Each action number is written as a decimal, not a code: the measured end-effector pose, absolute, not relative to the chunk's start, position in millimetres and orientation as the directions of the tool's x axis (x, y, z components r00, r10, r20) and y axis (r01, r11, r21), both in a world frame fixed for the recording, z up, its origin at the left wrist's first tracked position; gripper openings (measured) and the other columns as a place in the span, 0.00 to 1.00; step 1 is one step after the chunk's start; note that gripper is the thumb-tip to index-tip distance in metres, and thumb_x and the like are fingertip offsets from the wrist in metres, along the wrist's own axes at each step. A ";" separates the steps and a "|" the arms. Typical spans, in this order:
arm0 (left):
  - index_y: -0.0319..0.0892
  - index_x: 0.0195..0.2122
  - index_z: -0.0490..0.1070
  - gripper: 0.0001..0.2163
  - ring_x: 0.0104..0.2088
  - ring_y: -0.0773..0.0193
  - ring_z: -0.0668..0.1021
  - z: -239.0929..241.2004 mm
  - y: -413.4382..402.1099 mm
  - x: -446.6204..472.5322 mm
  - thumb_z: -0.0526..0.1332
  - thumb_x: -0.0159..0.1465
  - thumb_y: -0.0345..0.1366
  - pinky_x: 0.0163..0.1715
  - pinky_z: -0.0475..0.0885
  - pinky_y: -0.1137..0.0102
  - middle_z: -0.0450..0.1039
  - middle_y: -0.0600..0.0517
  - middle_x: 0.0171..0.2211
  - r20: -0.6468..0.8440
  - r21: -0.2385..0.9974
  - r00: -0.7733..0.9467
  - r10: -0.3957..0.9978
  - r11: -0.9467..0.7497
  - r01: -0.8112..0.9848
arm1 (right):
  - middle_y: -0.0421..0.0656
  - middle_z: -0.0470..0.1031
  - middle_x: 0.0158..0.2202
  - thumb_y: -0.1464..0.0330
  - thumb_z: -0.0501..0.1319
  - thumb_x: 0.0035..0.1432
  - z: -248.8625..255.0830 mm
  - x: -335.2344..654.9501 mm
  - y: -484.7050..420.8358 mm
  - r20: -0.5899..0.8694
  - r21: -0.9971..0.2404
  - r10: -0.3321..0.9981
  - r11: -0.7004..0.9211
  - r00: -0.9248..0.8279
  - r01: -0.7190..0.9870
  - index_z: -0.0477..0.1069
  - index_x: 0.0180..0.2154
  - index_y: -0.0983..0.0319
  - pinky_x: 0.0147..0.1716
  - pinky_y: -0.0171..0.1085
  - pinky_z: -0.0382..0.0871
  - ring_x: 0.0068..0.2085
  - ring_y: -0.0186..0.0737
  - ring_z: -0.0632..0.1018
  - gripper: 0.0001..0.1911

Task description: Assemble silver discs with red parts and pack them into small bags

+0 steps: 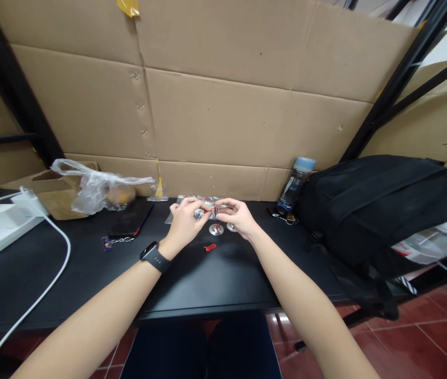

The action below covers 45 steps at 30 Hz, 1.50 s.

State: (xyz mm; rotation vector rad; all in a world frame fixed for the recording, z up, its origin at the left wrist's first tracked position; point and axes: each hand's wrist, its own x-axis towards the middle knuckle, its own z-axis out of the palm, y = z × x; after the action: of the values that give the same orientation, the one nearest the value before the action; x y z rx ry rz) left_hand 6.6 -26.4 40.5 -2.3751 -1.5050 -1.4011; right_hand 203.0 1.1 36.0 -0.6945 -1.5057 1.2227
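Observation:
My left hand (187, 218) and my right hand (239, 217) meet over the middle of the black table, fingertips almost touching. The right fingers pinch a small metal finger cymbal (216, 210), seen nearly edge-on. My left thumb and forefinger are closed on a bit of red cord (208, 210) at the cymbal's centre. Below them lies a round silver cymbal (212, 231) with red cord at its middle. Another cymbal (231, 228) is partly hidden by my right hand. Nearer me rests a loose red cord (209, 247). A clear plastic bag (171, 215) lies behind my left hand.
On the left are a white power strip (6, 231) with cable, a tied plastic bag (92, 192) of round fruit, and a dark phone (130, 222) with a keychain. A bottle (295, 184) and black backpack (373, 210) stand right. Cardboard (223, 121) walls the back.

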 end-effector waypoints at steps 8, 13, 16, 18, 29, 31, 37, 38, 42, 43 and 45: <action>0.51 0.40 0.81 0.06 0.51 0.54 0.75 39.8 -26.2 6.5 0.64 0.66 0.41 0.51 0.56 0.55 0.81 0.51 0.42 0.687 0.422 0.135 0.714 -0.543 0.726 | 0.44 0.80 0.42 0.65 0.78 0.39 35.3 201.5 0.5 0.339 -0.938 0.886 0.295 -0.317 -0.180 0.78 0.40 0.60 0.46 0.43 0.77 0.43 0.43 0.81 0.23; 0.53 0.38 0.81 0.06 0.51 0.54 0.74 37.8 -24.8 5.9 0.63 0.67 0.42 0.50 0.56 0.54 0.81 0.52 0.41 0.697 0.392 0.156 0.700 -0.554 0.735 | 0.44 0.79 0.43 0.65 0.78 0.39 34.5 199.9 -0.7 0.340 -0.937 0.882 0.288 -0.326 -0.198 0.78 0.40 0.60 0.47 0.42 0.77 0.43 0.43 0.81 0.23; 0.53 0.37 0.81 0.07 0.52 0.52 0.72 38.8 -27.5 6.5 0.63 0.67 0.42 0.50 0.56 0.53 0.79 0.50 0.42 0.725 0.320 0.184 0.663 -0.561 0.763 | 0.44 0.80 0.43 0.66 0.78 0.39 34.2 198.4 -1.5 0.341 -0.936 0.880 0.286 -0.330 -0.206 0.77 0.41 0.60 0.47 0.43 0.77 0.43 0.43 0.81 0.24; 0.52 0.37 0.81 0.06 0.55 0.50 0.69 40.7 -31.0 7.3 0.63 0.66 0.41 0.50 0.56 0.52 0.75 0.48 0.47 0.756 0.265 0.187 0.628 -0.554 0.789 | 0.43 0.80 0.42 0.66 0.78 0.39 34.4 197.8 -2.1 0.342 -0.935 0.881 0.286 -0.326 -0.209 0.77 0.41 0.60 0.48 0.44 0.76 0.43 0.42 0.81 0.24; 0.51 0.35 0.81 0.06 0.55 0.47 0.66 42.8 -35.7 10.4 0.64 0.65 0.40 0.49 0.59 0.52 0.69 0.46 0.52 0.772 0.267 0.146 0.619 -0.524 0.808 | 0.46 0.78 0.50 0.65 0.78 0.39 30.5 198.3 0.0 0.350 -0.933 0.880 0.295 -0.321 -0.208 0.78 0.36 0.61 0.50 0.43 0.75 0.46 0.43 0.80 0.20; 0.51 0.35 0.81 0.05 0.55 0.47 0.66 41.8 -34.7 10.2 0.64 0.65 0.39 0.49 0.59 0.53 0.69 0.46 0.52 0.769 0.285 0.134 0.625 -0.522 0.804 | 0.46 0.78 0.50 0.65 0.78 0.39 29.5 197.7 0.3 0.351 -0.932 0.881 0.299 -0.316 -0.204 0.78 0.36 0.61 0.51 0.44 0.75 0.46 0.43 0.80 0.19; 0.50 0.35 0.81 0.05 0.55 0.47 0.66 38.8 -31.2 8.4 0.64 0.64 0.38 0.47 0.60 0.54 0.70 0.46 0.52 0.765 0.276 0.152 0.626 -0.532 0.800 | 0.47 0.79 0.49 0.63 0.78 0.38 28.2 194.6 0.7 0.350 -0.935 0.891 0.315 -0.287 -0.162 0.78 0.33 0.61 0.50 0.45 0.75 0.45 0.44 0.81 0.19; 0.50 0.35 0.81 0.05 0.55 0.48 0.66 38.3 -30.4 8.1 0.64 0.64 0.38 0.47 0.60 0.54 0.70 0.46 0.52 0.767 0.272 0.155 0.623 -0.534 0.800 | 0.47 0.79 0.48 0.63 0.78 0.38 28.2 194.4 0.9 0.353 -0.934 0.892 0.322 -0.281 -0.151 0.79 0.33 0.62 0.51 0.45 0.75 0.44 0.45 0.81 0.18; 0.49 0.35 0.81 0.05 0.54 0.48 0.67 36.3 -27.2 7.6 0.64 0.64 0.39 0.47 0.60 0.54 0.70 0.46 0.51 0.764 0.282 0.143 0.629 -0.526 0.803 | 0.48 0.80 0.47 0.61 0.76 0.43 28.5 195.6 2.4 0.362 -0.932 0.886 0.346 -0.289 -0.110 0.80 0.32 0.63 0.51 0.45 0.74 0.44 0.45 0.81 0.15; 0.49 0.35 0.81 0.05 0.54 0.48 0.67 35.7 -26.5 7.6 0.65 0.64 0.39 0.47 0.60 0.54 0.70 0.45 0.51 0.761 0.287 0.139 0.633 -0.522 0.803 | 0.49 0.80 0.47 0.60 0.75 0.45 28.6 196.3 2.9 0.361 -0.932 0.884 0.349 -0.297 -0.094 0.81 0.32 0.63 0.50 0.44 0.74 0.44 0.44 0.81 0.15; 0.49 0.36 0.81 0.05 0.54 0.48 0.67 34.2 -25.3 7.4 0.65 0.64 0.39 0.47 0.60 0.54 0.70 0.45 0.51 0.757 0.295 0.136 0.639 -0.519 0.802 | 0.48 0.80 0.46 0.59 0.74 0.47 28.7 197.8 4.1 0.360 -0.931 0.880 0.362 -0.309 -0.054 0.81 0.32 0.63 0.48 0.43 0.74 0.43 0.43 0.81 0.15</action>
State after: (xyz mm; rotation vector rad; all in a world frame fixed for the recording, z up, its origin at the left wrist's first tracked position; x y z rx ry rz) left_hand 7.4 -25.3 34.2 -2.2232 -1.4315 -1.3295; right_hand 197.8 4.1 28.7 -0.7590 -1.5947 1.1379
